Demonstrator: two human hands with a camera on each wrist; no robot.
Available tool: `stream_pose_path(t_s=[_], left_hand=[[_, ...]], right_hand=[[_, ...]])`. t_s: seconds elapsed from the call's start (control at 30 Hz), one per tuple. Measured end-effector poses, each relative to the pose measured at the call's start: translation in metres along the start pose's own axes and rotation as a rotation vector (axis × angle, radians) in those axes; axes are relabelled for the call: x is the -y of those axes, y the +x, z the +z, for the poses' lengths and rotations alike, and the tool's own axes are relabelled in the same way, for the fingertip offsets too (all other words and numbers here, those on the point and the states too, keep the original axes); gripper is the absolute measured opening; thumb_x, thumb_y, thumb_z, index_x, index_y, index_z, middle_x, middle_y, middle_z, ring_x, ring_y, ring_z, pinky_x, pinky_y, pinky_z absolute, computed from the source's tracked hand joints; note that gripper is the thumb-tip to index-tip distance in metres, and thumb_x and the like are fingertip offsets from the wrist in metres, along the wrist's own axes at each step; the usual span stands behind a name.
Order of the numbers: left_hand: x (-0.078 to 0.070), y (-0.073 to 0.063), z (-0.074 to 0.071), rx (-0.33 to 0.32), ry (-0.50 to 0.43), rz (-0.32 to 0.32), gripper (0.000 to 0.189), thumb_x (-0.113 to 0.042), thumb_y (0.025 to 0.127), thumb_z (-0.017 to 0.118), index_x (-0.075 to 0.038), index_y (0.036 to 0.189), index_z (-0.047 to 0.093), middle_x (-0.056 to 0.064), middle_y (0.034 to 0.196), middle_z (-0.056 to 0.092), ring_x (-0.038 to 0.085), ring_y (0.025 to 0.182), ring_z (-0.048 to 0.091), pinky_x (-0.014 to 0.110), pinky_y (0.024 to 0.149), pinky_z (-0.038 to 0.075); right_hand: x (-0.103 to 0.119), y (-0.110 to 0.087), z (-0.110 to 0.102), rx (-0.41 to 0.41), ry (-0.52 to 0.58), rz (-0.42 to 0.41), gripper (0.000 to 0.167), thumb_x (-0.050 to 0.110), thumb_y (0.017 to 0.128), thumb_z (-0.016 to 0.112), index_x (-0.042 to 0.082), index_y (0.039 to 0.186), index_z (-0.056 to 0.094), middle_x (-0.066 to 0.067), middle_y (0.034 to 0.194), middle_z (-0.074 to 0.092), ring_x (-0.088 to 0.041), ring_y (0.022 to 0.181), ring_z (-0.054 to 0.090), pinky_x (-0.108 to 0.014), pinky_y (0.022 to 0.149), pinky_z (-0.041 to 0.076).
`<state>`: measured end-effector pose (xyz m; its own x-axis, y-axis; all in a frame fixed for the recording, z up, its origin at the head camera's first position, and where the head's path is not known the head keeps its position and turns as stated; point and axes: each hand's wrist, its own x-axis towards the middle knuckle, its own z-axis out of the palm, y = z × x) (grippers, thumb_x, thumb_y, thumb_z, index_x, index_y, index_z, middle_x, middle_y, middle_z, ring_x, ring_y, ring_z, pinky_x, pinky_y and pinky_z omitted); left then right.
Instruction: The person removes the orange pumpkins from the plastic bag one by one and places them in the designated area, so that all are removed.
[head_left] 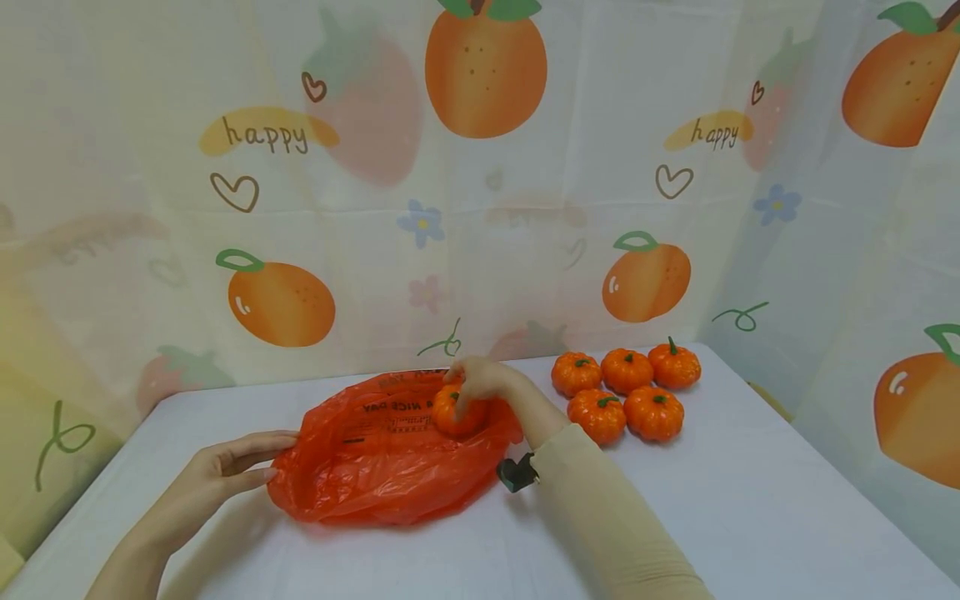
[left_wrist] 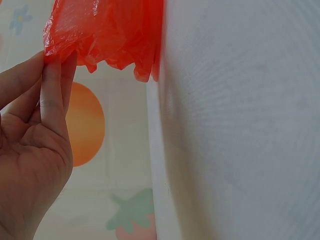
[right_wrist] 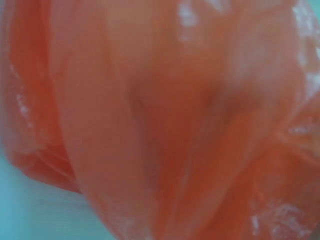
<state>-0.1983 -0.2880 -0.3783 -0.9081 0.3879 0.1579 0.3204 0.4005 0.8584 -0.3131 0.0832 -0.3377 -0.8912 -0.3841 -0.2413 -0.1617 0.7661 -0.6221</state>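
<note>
A red plastic bag (head_left: pixel 390 487) with dark print lies on the white table, its mouth spread wide. At its left edge my left hand (head_left: pixel 225 471) pinches the rim between thumb and fingers; the left wrist view shows the bag's edge (left_wrist: pixel 107 35) at the fingertips of that hand (left_wrist: pixel 37 125). Inside the mouth, toward the right, my right hand (head_left: pixel 480 387) grips a small orange pumpkin (head_left: pixel 448 410) with a green stem. Red film (right_wrist: pixel 165 125) fills the right wrist view, so that hand's fingers are hidden there.
Several more small pumpkins stand in two rows at the back right, one of them a front pumpkin (head_left: pixel 655 414). A fruit-printed curtain (head_left: pixel 510 275) hangs behind the white table (head_left: pixel 720 517). A dark heart-shaped piece (head_left: pixel 516 473) sits at the right wrist.
</note>
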Motion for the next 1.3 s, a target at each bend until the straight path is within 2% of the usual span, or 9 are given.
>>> stream_pose_path(t_s=[0.2, 0.47, 0.8, 1.03, 1.3], left_hand=[[-0.0012, 0.0002, 0.0001, 0.003, -0.001, 0.008, 0.038, -0.012, 0.098, 0.059, -0.002, 0.134, 0.058, -0.02, 0.128, 0.066, -0.014, 0.116, 0.058, 0.012, 0.086, 0.051], [-0.0008, 0.0003, 0.0002, 0.005, -0.007, 0.012, 0.038, -0.011, 0.097, 0.059, 0.0, 0.134, 0.058, -0.021, 0.128, 0.066, -0.014, 0.115, 0.059, 0.012, 0.087, 0.051], [0.0009, 0.0011, 0.0015, 0.01, -0.007, 0.014, 0.037, -0.011, 0.097, 0.059, 0.0, 0.133, 0.058, -0.02, 0.127, 0.067, -0.012, 0.114, 0.06, 0.012, 0.086, 0.051], [0.0011, 0.0012, 0.0012, 0.014, -0.011, 0.046, 0.037, -0.008, 0.097, 0.058, 0.001, 0.133, 0.058, -0.019, 0.128, 0.066, -0.012, 0.115, 0.06, 0.011, 0.087, 0.05], [0.0022, 0.0008, 0.0005, 0.013, -0.018, 0.044, 0.037, -0.008, 0.097, 0.058, 0.002, 0.133, 0.057, -0.021, 0.127, 0.066, -0.012, 0.114, 0.061, 0.011, 0.087, 0.051]], right_hand=[[0.0001, -0.0021, 0.0018, 0.007, 0.023, 0.033, 0.063, 0.006, 0.075, 0.08, 0.013, 0.133, 0.059, -0.012, 0.142, 0.052, -0.03, 0.121, 0.049, -0.051, 0.114, 0.04], [-0.0017, 0.0004, 0.0048, -0.015, -0.031, -0.028, 0.063, 0.009, 0.074, 0.083, 0.011, 0.132, 0.06, -0.011, 0.141, 0.055, -0.028, 0.12, 0.053, -0.048, 0.112, 0.042], [-0.002, -0.0011, 0.0084, -0.042, -0.108, -0.079, 0.062, 0.014, 0.075, 0.083, 0.01, 0.132, 0.058, -0.009, 0.133, 0.061, -0.022, 0.109, 0.056, -0.041, 0.105, 0.049], [-0.0038, -0.0037, 0.0063, -0.045, -0.087, -0.094, 0.062, 0.017, 0.074, 0.082, 0.011, 0.132, 0.058, -0.008, 0.13, 0.061, -0.022, 0.107, 0.057, -0.041, 0.102, 0.05], [-0.004, -0.0093, -0.0008, -0.047, -0.03, -0.135, 0.062, 0.019, 0.073, 0.082, 0.013, 0.13, 0.059, -0.008, 0.13, 0.061, -0.022, 0.107, 0.056, -0.04, 0.099, 0.051]])
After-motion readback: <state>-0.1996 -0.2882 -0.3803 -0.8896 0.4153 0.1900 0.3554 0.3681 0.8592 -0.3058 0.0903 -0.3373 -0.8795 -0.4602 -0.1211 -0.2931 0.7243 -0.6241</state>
